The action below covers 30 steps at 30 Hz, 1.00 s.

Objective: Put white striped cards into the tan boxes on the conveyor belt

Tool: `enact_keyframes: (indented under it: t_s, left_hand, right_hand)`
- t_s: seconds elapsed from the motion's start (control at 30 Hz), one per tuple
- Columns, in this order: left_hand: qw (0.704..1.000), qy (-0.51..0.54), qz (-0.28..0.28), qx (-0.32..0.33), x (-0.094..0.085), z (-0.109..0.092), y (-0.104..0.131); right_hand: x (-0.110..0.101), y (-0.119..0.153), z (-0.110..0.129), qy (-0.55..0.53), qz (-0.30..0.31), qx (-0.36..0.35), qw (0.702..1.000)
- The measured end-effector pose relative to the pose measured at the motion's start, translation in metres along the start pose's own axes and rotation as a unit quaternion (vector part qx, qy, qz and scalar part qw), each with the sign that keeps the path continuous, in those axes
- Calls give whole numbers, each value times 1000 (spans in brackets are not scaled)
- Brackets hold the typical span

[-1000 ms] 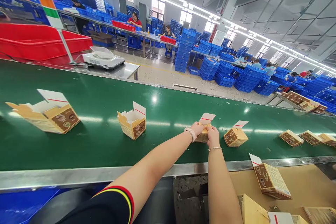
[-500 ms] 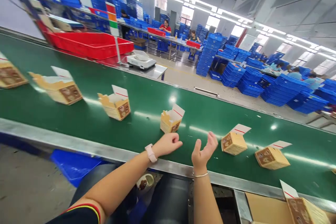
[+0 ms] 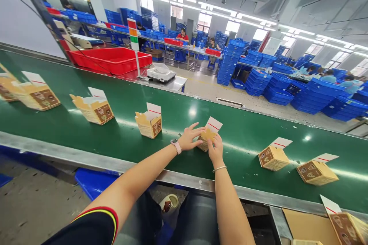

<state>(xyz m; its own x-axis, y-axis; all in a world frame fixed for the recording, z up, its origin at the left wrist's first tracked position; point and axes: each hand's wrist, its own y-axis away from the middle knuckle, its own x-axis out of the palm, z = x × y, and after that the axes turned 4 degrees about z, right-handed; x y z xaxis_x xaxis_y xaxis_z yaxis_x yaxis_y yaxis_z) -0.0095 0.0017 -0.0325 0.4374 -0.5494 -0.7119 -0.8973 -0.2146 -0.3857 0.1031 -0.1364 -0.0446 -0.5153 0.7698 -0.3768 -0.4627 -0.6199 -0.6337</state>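
A row of small tan cartons with open white flaps rides on the green conveyor belt [image 3: 172, 111]. Both my hands are on one carton [image 3: 209, 133] in the middle of the belt. My left hand [image 3: 190, 138] rests on its left side with fingers spread. My right hand [image 3: 215, 148] grips its near right corner. To the left stand other open cartons [image 3: 149, 123] [image 3: 93, 109] [image 3: 38, 97]. On the right lie two more cartons [image 3: 272, 156] [image 3: 316, 170].
A steel rail [image 3: 86, 159] edges the belt on my side. Behind the belt are a red tray [image 3: 110, 59], a white scale [image 3: 161, 73] and a signal light pole [image 3: 132, 34]. Stacks of blue crates [image 3: 258, 80] and seated workers fill the hall. A cardboard surface with a carton [image 3: 346, 227] is at lower right.
My hands were free above the belt's near edge half a second ago; now both have reached forward onto a carton. The cartons have shifted left along the belt.
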Motion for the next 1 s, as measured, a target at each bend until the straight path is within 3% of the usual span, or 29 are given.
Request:
enact_keyframes:
  t_s: [0.1,0.23,0.3,0.43,0.5,0.57,0.7,0.83,0.9,1.0]
  left_hand:
    - [999,26,-41,6,9,-14,-14]
    - [969,139,-168,-119,25,-26,-27]
    - [956,163,-187,-156,30,-28,-29]
    - [968,135,-138,-160,25,-35,-32]
    - [977,121,-97,-147,20,-41,-34]
    - [971,140,-87,-174,17,-48,-38]
    - [906,256,-136,-308,20,-59,-45]
    - [845,404,-51,-347,25,-72,-45]
    - [833,418,-20,-363,26,-79,-45]
    - [837,397,-19,-376,27,-88,-45]
  right_hand:
    - [2,2,0,-83,-83,117,986]
    - [10,3,-5,-60,-185,201,960]
    - [13,1,-8,-50,-202,225,952]
    - [12,-6,-7,-58,-184,246,950]
    - [5,-9,-4,-60,-175,254,949]
    - [-4,-12,-1,-54,-171,264,948]
    - [-19,-14,2,-33,-169,300,938]
    - [-22,-13,0,-29,-183,374,909]
    - [-22,-12,0,-44,-173,423,888]
    - [-24,-14,2,-69,-141,472,868]
